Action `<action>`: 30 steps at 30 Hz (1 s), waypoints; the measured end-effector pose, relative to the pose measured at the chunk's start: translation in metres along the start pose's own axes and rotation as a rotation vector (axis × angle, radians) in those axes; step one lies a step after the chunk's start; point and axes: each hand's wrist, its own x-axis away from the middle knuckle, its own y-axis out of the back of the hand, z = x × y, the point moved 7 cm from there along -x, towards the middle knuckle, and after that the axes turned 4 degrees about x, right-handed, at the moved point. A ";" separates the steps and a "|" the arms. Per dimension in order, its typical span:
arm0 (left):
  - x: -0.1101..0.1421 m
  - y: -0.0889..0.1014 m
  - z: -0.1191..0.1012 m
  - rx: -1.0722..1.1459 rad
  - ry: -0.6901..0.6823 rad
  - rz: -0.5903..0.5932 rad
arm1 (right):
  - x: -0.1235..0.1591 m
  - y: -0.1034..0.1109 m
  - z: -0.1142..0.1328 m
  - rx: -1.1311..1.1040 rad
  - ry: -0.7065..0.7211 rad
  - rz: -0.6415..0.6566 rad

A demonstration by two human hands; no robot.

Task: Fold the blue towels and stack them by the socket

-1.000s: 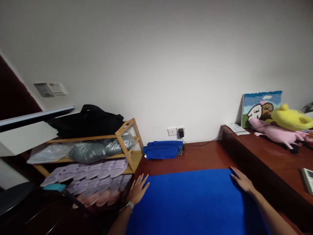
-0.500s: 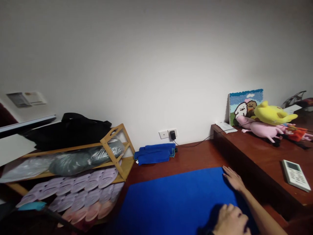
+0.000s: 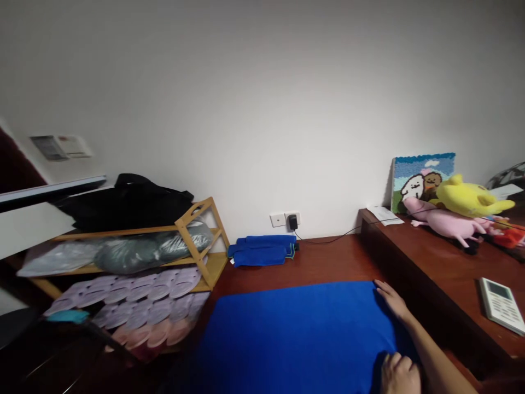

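Note:
A blue cloth [image 3: 295, 328], which looks like a towel, lies spread flat on the dark red wooden surface in front of me. My right hand [image 3: 391, 300] rests on its far right corner, fingers stretched out and lying flat. Closer to me, by the right edge of the cloth, my left hand [image 3: 400, 375] is closed with curled fingers and the knuckles up. What is under those fingers is hidden. Near the wall lie several folded blue cloths [image 3: 262, 250], stacked loosely.
A wooden shelf [image 3: 209, 268] with lilac and pink slippers [image 3: 151, 290], plastic-wrapped bundles and a black bag [image 3: 135, 202] stands left. On the raised ledge [image 3: 447, 268] to the right are plush toys [image 3: 471, 197], a picture [image 3: 426, 180] and a white remote [image 3: 502, 306]. A cable runs from the plug [image 3: 292, 221].
My left hand has moved right and toward me, its fingers now more curled. My right hand stays on the far corner. The camera view has shifted slightly.

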 end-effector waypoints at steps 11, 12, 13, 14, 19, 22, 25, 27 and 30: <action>0.106 0.138 0.031 0.322 0.349 -0.290 | 0.025 -0.009 0.096 -0.062 -0.074 -0.098; 0.120 0.156 0.037 0.343 0.348 -0.314 | 0.025 -0.019 0.116 -0.083 -0.041 -0.084; 0.135 0.175 0.043 0.368 0.340 -0.343 | 0.026 -0.029 0.138 -0.103 -0.005 -0.067; 0.151 0.195 0.049 0.398 0.327 -0.376 | 0.026 -0.042 0.161 -0.122 0.032 -0.045; 0.244 0.286 0.083 0.622 0.228 -0.621 | 0.036 -0.133 0.285 -0.172 0.240 0.160; 0.300 0.328 0.108 0.611 0.244 -0.791 | 0.055 -0.210 0.360 -0.148 0.374 0.308; 0.351 0.358 0.138 0.436 0.348 -0.950 | 0.086 -0.291 0.423 -0.079 0.493 0.439; 0.379 0.368 0.161 0.299 0.430 -1.025 | 0.109 -0.341 0.453 -0.016 0.566 0.522; 0.411 0.370 0.202 0.113 0.558 -1.090 | 0.140 -0.402 0.478 0.096 0.662 0.629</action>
